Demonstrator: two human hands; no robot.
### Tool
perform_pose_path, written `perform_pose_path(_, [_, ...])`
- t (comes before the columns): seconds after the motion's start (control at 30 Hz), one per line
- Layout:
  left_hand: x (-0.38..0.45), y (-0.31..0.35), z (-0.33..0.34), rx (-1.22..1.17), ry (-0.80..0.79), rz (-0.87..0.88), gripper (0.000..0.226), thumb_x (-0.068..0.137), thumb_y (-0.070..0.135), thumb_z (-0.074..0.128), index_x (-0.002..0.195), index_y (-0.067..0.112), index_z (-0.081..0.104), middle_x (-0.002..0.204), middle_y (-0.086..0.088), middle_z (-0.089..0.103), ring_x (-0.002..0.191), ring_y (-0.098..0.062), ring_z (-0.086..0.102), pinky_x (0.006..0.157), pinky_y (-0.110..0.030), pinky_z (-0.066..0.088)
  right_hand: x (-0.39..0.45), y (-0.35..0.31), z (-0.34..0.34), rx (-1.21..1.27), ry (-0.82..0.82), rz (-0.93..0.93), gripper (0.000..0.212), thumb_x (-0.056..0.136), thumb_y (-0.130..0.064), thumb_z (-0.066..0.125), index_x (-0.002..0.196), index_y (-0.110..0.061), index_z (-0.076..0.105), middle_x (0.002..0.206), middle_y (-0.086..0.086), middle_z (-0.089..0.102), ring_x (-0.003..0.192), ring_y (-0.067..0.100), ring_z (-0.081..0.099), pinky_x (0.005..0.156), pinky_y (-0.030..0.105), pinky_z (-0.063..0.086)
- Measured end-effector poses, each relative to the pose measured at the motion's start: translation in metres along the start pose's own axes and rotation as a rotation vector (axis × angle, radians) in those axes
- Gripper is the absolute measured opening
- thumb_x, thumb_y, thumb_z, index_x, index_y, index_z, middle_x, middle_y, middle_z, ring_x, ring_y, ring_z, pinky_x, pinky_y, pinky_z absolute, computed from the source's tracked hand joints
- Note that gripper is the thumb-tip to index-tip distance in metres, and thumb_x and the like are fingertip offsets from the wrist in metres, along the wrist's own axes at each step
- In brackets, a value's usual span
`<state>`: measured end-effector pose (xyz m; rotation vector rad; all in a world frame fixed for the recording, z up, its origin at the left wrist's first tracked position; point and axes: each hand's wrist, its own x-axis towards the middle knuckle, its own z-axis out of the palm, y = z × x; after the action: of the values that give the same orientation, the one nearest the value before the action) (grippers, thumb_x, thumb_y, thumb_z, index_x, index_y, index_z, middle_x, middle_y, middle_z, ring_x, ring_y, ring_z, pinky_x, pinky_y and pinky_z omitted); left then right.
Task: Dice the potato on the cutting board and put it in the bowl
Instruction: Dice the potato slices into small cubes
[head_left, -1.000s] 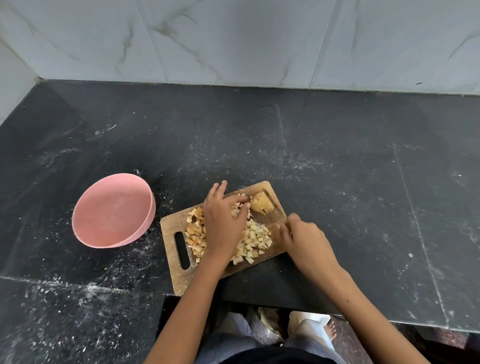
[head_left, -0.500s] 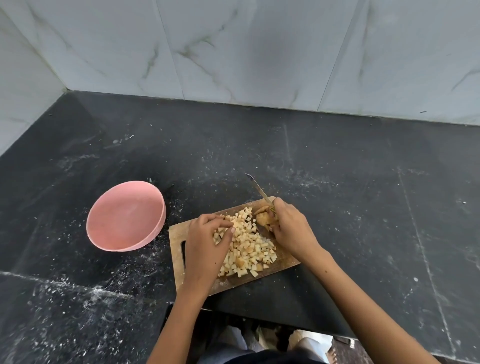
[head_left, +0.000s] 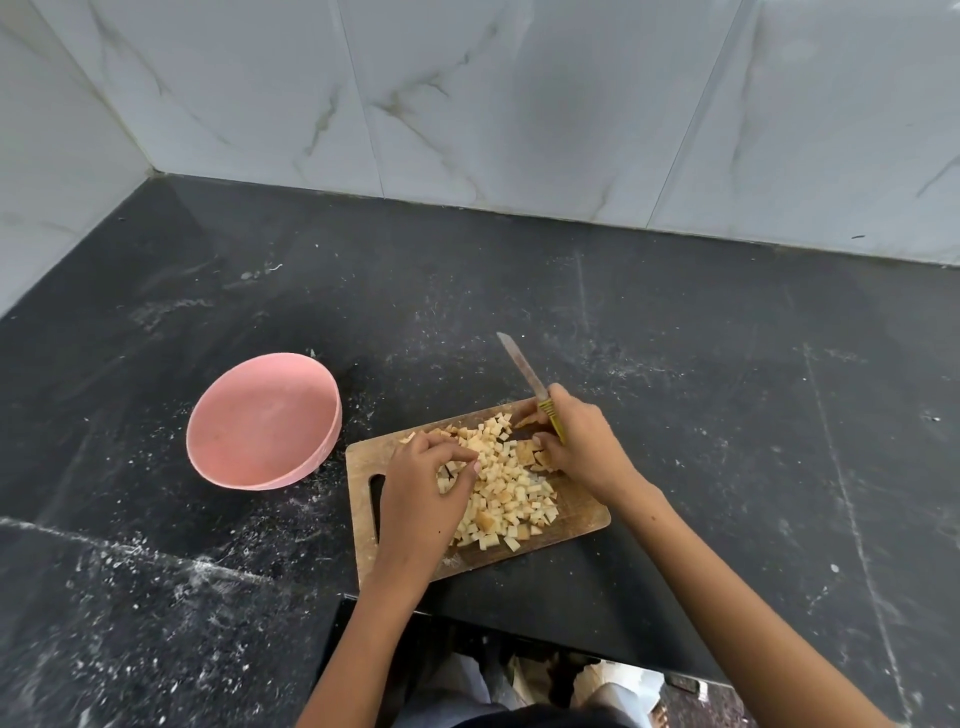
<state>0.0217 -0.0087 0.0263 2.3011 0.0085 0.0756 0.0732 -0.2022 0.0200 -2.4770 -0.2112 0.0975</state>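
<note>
One wooden cutting board lies on the black countertop, and everything else is placed from it. On the board sits one heap of diced potato; the pale cubes are far too many and too closely piled to count. At the heap's far right edge lie what look like two or three larger uncut potato pieces, partly hidden under fingers, so the exact count cannot be told.

One pink bowl stands on the countertop just left of the board, near its far left corner and not touching it. No potato shows in it.

Two hands work over the board. The left hand rests on the left half of the heap, over the board's handle slot, with its fingers bent down and its fingertips drawn together on the cubes. Whether it has any cubes gripped cannot be told.

The right hand is at the board's far right corner, curled round the yellow handle of one knife. The blade points away from the person, out past the board's far edge and above the countertop. The same hand's lower fingers touch the larger potato pieces.

Behind the board, a wall of pale marble-look tiles meets the countertop.
</note>
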Motion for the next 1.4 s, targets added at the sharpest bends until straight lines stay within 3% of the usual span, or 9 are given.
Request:
perform_pose_path(0.17, [0.0,0.001,0.001,-0.008,0.017,0.002,0.009,0.083,0.024,0.075,0.091,0.024,0.075,0.101,0.011,0.062,0.105,-0.011,0.054,0.082,-0.012,0.032,0.003,-0.001,-0.002,-0.02,-0.076,-0.05,0.031,0.084,-0.001,0.06,0.083,-0.023,0.037,0.09,-0.009,0.068,0.087,0.014,0.065,0.075,0.035,0.053])
perform_pose_path(0.37, [0.003,0.002,0.006,-0.021,0.009,0.015,0.008,0.083,0.025,0.075,0.091,0.025,0.075,0.101,0.009,0.064,0.104,-0.012,0.056,0.092,-0.037,0.045,-0.005,-0.001,-0.018,0.362,-0.034,0.122,0.03,0.082,0.004,0.066,0.077,-0.017,0.045,0.083,-0.002,0.071,0.088,0.01,0.069,0.078,0.032,0.056])
perform_pose_path(0.47, [0.008,0.007,0.01,-0.011,-0.016,0.059,0.015,0.083,0.028,0.074,0.097,0.023,0.075,0.105,0.009,0.064,0.106,-0.011,0.055,0.09,-0.031,0.045,-0.01,0.0,-0.018,0.432,-0.044,0.148,0.027,0.083,0.002,0.067,0.077,-0.016,0.047,0.081,-0.002,0.072,0.09,0.015,0.069,0.078,0.036,0.054])
perform_pose_path(0.6, [0.018,0.023,0.015,-0.06,-0.123,0.152,0.033,0.082,0.033,0.074,0.113,0.023,0.072,0.113,0.007,0.068,0.107,-0.006,0.056,0.093,-0.023,0.04,-0.018,-0.009,-0.018,0.605,-0.036,0.195,0.03,0.079,0.006,0.07,0.081,-0.01,0.044,0.074,0.002,0.073,0.081,0.015,0.072,0.069,0.03,0.058])
perform_pose_path(0.73, [0.025,0.032,0.014,-0.195,-0.187,0.167,0.021,0.077,0.029,0.078,0.098,0.026,0.076,0.09,0.016,0.07,0.088,0.003,0.064,0.08,-0.013,0.048,-0.025,-0.014,-0.023,0.648,0.021,0.201,0.036,0.074,0.002,0.077,0.079,-0.012,0.044,0.074,0.008,0.073,0.074,0.015,0.072,0.069,0.03,0.058])
perform_pose_path(1.0, [0.03,0.032,0.013,-0.489,-0.246,-0.079,0.013,0.074,0.004,0.08,0.085,0.011,0.077,0.078,-0.001,0.075,0.076,-0.013,0.072,0.07,-0.024,0.058,-0.035,-0.007,-0.023,0.886,0.082,0.273,0.035,0.075,0.008,0.072,0.081,-0.009,0.043,0.083,0.018,0.073,0.085,0.027,0.072,0.078,0.044,0.057])
perform_pose_path(1.1, [0.029,0.03,0.017,-0.58,-0.213,-0.164,0.016,0.073,0.0,0.08,0.087,0.008,0.076,0.082,-0.007,0.075,0.079,-0.018,0.072,0.07,-0.027,0.058,-0.037,0.001,-0.021,0.809,0.106,0.273,0.032,0.078,0.011,0.069,0.079,-0.009,0.044,0.084,0.016,0.073,0.088,0.025,0.071,0.081,0.048,0.056])
perform_pose_path(1.23, [0.025,0.031,0.025,-0.584,-0.175,-0.212,0.015,0.074,0.0,0.079,0.086,0.008,0.075,0.081,-0.008,0.074,0.077,-0.019,0.073,0.07,-0.029,0.059,-0.042,0.004,-0.023,0.685,0.113,0.283,0.03,0.078,0.008,0.07,0.079,-0.009,0.045,0.084,0.007,0.075,0.087,0.013,0.071,0.082,0.039,0.057])
perform_pose_path(1.4, [0.019,0.036,0.034,-0.583,-0.168,-0.225,0.014,0.074,0.0,0.079,0.086,0.005,0.075,0.08,-0.008,0.074,0.076,-0.016,0.072,0.07,-0.027,0.059,-0.05,-0.001,-0.025,0.812,0.055,0.297,0.034,0.074,0.005,0.076,0.083,-0.007,0.045,0.086,0.013,0.074,0.086,0.018,0.072,0.075,0.032,0.059])
